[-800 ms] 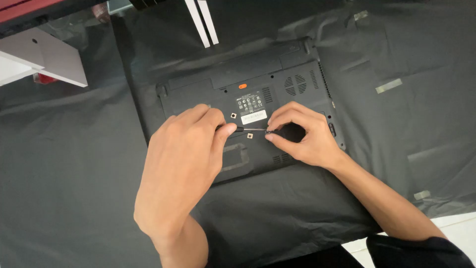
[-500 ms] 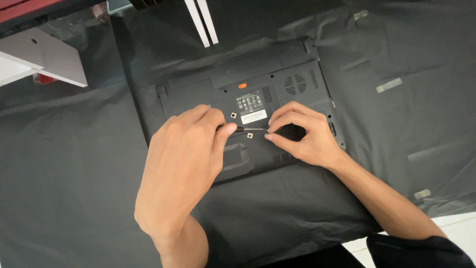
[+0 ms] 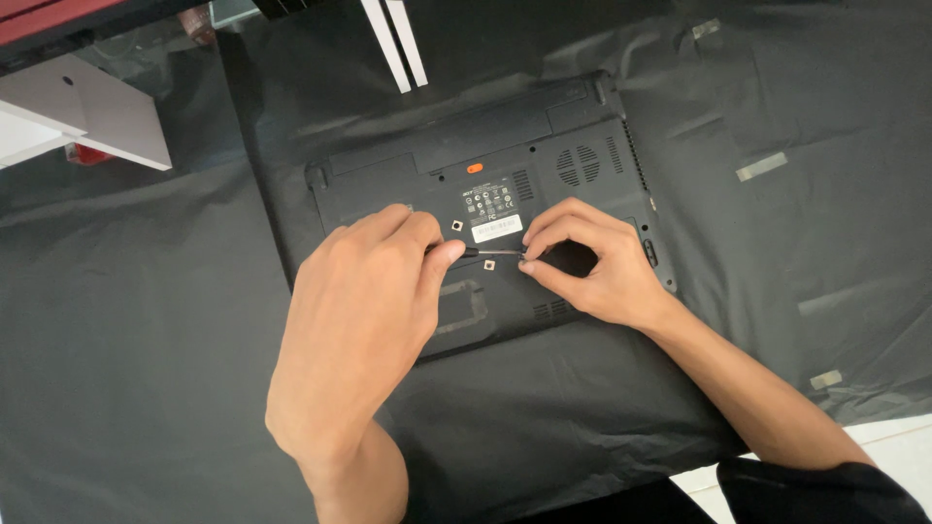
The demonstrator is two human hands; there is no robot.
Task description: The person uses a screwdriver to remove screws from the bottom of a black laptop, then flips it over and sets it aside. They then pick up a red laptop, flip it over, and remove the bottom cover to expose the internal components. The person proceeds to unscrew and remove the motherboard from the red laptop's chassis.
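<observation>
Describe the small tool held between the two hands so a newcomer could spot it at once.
On the black cloth lies an upturned black laptop. Over its middle, the left hand and right hand meet, with a thin screwdriver bridging their fingertips: the only slim metal shaft there.

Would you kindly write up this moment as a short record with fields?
surface: black cloth
main item: black laptop, upside down on the cloth
left hand: holds a small screwdriver, shaft lying almost flat over the laptop base
right hand: fingers pinch the screwdriver tip
markings: orange latch and white label on the base
nearby: white board top left, two white strips at top
</observation>
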